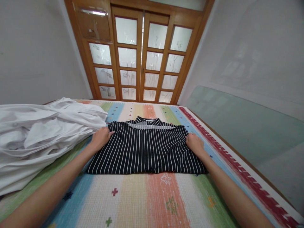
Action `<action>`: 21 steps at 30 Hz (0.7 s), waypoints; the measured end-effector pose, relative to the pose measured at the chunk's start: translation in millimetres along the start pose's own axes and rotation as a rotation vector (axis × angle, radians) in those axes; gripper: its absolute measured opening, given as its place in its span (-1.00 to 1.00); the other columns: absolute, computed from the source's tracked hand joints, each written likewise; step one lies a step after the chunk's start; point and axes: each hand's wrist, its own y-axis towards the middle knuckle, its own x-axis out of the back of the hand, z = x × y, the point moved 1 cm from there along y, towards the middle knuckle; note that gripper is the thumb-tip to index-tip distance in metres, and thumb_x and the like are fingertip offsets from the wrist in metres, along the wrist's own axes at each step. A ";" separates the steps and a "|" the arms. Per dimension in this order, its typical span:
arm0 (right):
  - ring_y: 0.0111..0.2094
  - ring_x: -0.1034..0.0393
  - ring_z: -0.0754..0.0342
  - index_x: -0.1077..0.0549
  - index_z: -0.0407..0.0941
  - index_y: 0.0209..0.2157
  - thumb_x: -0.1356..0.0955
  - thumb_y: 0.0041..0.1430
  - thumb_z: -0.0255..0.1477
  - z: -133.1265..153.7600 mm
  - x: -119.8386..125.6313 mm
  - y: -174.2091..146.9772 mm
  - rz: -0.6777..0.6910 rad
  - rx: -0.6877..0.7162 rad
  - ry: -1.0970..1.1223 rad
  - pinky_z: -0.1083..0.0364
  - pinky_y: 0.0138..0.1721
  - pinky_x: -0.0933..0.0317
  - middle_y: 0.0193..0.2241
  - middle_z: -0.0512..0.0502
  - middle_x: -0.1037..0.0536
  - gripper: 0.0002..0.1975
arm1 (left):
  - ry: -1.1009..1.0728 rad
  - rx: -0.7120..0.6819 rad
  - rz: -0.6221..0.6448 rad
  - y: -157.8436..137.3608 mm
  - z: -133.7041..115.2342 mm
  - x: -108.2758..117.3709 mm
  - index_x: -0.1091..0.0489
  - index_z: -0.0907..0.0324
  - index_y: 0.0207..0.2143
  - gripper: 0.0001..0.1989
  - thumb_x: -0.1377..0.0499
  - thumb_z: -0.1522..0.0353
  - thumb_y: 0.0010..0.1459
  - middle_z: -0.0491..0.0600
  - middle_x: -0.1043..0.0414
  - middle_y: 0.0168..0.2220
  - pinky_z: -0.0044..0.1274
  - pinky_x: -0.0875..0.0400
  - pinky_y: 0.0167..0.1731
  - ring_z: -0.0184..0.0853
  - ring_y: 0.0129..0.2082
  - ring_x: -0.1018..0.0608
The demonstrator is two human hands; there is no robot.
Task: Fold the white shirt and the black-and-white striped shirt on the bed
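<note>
A black shirt with white stripes (147, 148) lies folded on a colourful striped bed cover (133, 202). Its collar shows at the far side, behind the folded-up hem edge. My left hand (101, 138) is closed on the shirt's far left corner, thumb on top of the cloth. At the far right corner, my right hand (195, 144) pinches the fabric in the same way. Some creases run across the shirt's right half. The fingertips of both hands are partly hidden by the cloth.
A heap of white cloth (47, 129) lies to the left, close by my left hand. Wooden doors with glass panes (142, 57) stand beyond the bed's far edge. Along the right runs a wall with a pale green lower panel (247, 126).
</note>
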 end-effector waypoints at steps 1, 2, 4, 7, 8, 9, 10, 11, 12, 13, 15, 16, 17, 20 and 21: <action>-0.11 -0.47 -0.21 -0.40 -0.29 -0.07 -0.14 0.36 -0.34 0.2 -0.4 -0.7 -0.010 -0.007 0.001 -0.07 -0.17 -0.31 -0.09 -0.42 -0.47 -0.65 | -0.005 -0.004 0.004 0.6 0.1 -0.1 -0.41 0.32 -0.19 -0.63 0.07 0.23 0.31 0.27 -0.49 -0.19 -0.35 -0.42 -0.22 -0.01 -0.16 -0.55; -0.12 -0.47 -0.22 -0.40 -0.30 -0.07 -0.15 0.36 -0.34 0.6 -0.5 -1.6 -0.025 -0.012 0.003 -0.07 -0.18 -0.32 -0.10 -0.43 -0.46 -0.64 | -0.010 -0.010 0.009 1.3 -0.3 -0.6 -0.41 0.30 -0.20 -0.65 0.06 0.25 0.30 0.26 -0.50 -0.19 -0.36 -0.42 -0.21 -0.02 -0.16 -0.55; -0.13 -0.47 -0.21 -0.39 -0.30 -0.06 -0.14 0.37 -0.35 1.8 -0.7 -3.5 -0.055 -0.004 0.004 -0.06 -0.19 -0.31 -0.10 -0.44 -0.45 -0.64 | -0.016 -0.025 0.015 3.1 -2.1 -2.2 -0.40 0.29 -0.19 -0.70 0.06 0.31 0.29 0.24 -0.50 -0.18 -0.38 -0.41 -0.21 -0.05 -0.15 -0.55; -0.12 -0.47 -0.16 -0.41 -0.27 -0.08 -0.13 0.37 -0.42 1.9 -1.6 -4.0 -0.069 0.025 -0.004 -0.01 -0.18 -0.31 -0.09 -0.42 -0.44 -0.68 | -0.009 -0.032 0.009 4.4 -4.7 -3.7 -0.39 0.29 -0.17 -0.71 0.09 0.37 0.29 0.25 -0.49 -0.16 -0.39 -0.41 -0.21 -0.05 -0.13 -0.54; -0.12 -0.47 -0.15 -0.42 -0.27 -0.08 -0.13 0.37 -0.43 1.2 -2.1 -3.2 -0.069 0.029 -0.008 -0.01 -0.18 -0.30 -0.09 -0.42 -0.44 -0.69 | -0.007 -0.028 0.005 4.1 -4.8 -3.3 -0.38 0.30 -0.15 -0.70 0.10 0.37 0.30 0.25 -0.48 -0.15 -0.38 -0.41 -0.22 -0.05 -0.13 -0.55; -0.13 -0.47 -0.15 -0.42 -0.26 -0.09 -0.13 0.37 -0.44 0.4 -2.7 -2.2 -0.066 0.028 -0.011 -0.01 -0.19 -0.31 -0.10 -0.41 -0.44 -0.69 | -0.005 -0.023 -0.001 3.5 -4.4 -2.4 -0.37 0.31 -0.14 -0.68 0.12 0.36 0.31 0.26 -0.48 -0.15 -0.37 -0.41 -0.23 -0.03 -0.15 -0.55; -0.13 -0.47 -0.15 -0.42 -0.26 -0.09 -0.14 0.36 -0.45 -0.5 -3.3 -0.9 -0.061 0.026 -0.014 -0.01 -0.19 -0.31 -0.10 -0.41 -0.44 -0.70 | -0.005 -0.013 -0.009 2.5 -3.5 -1.0 -0.37 0.32 -0.12 -0.67 0.13 0.35 0.32 0.27 -0.47 -0.14 -0.36 -0.41 -0.24 -0.02 -0.16 -0.55; -0.13 -0.46 -0.15 -0.41 -0.27 -0.09 -0.14 0.36 -0.45 -1.4 -3.7 0.5 -0.055 0.023 -0.016 -0.01 -0.20 -0.31 -0.11 -0.41 -0.45 -0.70 | -0.006 -0.001 -0.020 1.4 -2.3 0.8 -0.36 0.32 -0.11 -0.65 0.15 0.34 0.33 0.27 -0.47 -0.14 -0.34 -0.41 -0.26 -0.01 -0.18 -0.55; -0.12 -0.46 -0.15 -0.41 -0.27 -0.09 -0.15 0.35 -0.46 -2.0 -4.0 1.7 -0.048 0.020 -0.017 -0.01 -0.20 -0.31 -0.11 -0.40 -0.45 -0.71 | -0.008 0.008 -0.033 0.1 -1.0 2.7 -0.36 0.33 -0.10 -0.64 0.17 0.33 0.34 0.28 -0.47 -0.15 -0.33 -0.41 -0.27 0.00 -0.18 -0.56; -0.11 -0.46 -0.16 -0.41 -0.28 -0.09 -0.15 0.35 -0.47 -2.5 -3.9 2.7 -0.042 0.017 -0.016 -0.01 -0.20 -0.31 -0.12 -0.40 -0.46 -0.72 | -0.011 0.016 -0.048 -1.3 0.2 4.5 -0.35 0.33 -0.09 -0.63 0.18 0.33 0.34 0.28 -0.47 -0.16 -0.33 -0.41 -0.27 0.01 -0.19 -0.56; -0.10 -0.45 -0.16 -0.41 -0.29 -0.09 -0.15 0.34 -0.47 -2.7 -2.2 3.4 -0.040 0.009 -0.007 0.01 -0.19 -0.31 -0.13 -0.40 -0.47 -0.72 | -0.014 0.019 -0.074 -3.6 1.8 7.3 -0.33 0.34 -0.07 -0.62 0.19 0.33 0.35 0.28 -0.48 -0.19 -0.33 -0.40 -0.27 0.02 -0.18 -0.56; -0.09 -0.45 -0.15 -0.41 -0.29 -0.08 -0.14 0.35 -0.46 -2.6 -0.3 2.9 -0.049 0.004 0.000 0.01 -0.19 -0.31 -0.13 -0.40 -0.48 -0.70 | -0.012 0.017 -0.081 -4.5 2.0 8.0 -0.32 0.35 -0.07 -0.62 0.20 0.34 0.36 0.28 -0.48 -0.20 -0.34 -0.40 -0.27 0.02 -0.17 -0.56; -0.09 -0.46 -0.15 -0.41 -0.29 -0.08 -0.12 0.36 -0.45 -2.4 2.0 1.7 -0.059 0.000 0.003 0.02 -0.18 -0.31 -0.13 -0.40 -0.48 -0.68 | -0.009 0.017 -0.082 -5.2 2.0 8.2 -0.32 0.35 -0.06 -0.62 0.20 0.34 0.36 0.27 -0.49 -0.21 -0.34 -0.41 -0.28 0.02 -0.18 -0.56; -0.10 -0.47 -0.17 -0.45 -0.29 -0.09 -0.09 0.38 -0.33 -2.2 9.4 -5.1 -0.058 0.004 -0.014 -0.01 -0.16 -0.30 -0.11 -0.42 -0.49 -0.57 | 0.008 0.025 -0.063 -6.3 0.9 6.9 -0.31 0.36 -0.08 -0.62 0.21 0.34 0.37 0.27 -0.49 -0.23 -0.33 -0.41 -0.30 0.04 -0.20 -0.56; -0.10 -0.47 -0.20 -0.47 -0.29 -0.10 -0.09 0.38 -0.25 -2.5 11.0 -8.2 -0.034 0.008 -0.026 -0.03 -0.15 -0.30 -0.11 -0.44 -0.50 -0.52 | 0.016 0.024 -0.057 -6.5 0.2 6.2 -0.31 0.37 -0.08 -0.61 0.22 0.33 0.37 0.27 -0.50 -0.23 -0.32 -0.41 -0.31 0.04 -0.20 -0.56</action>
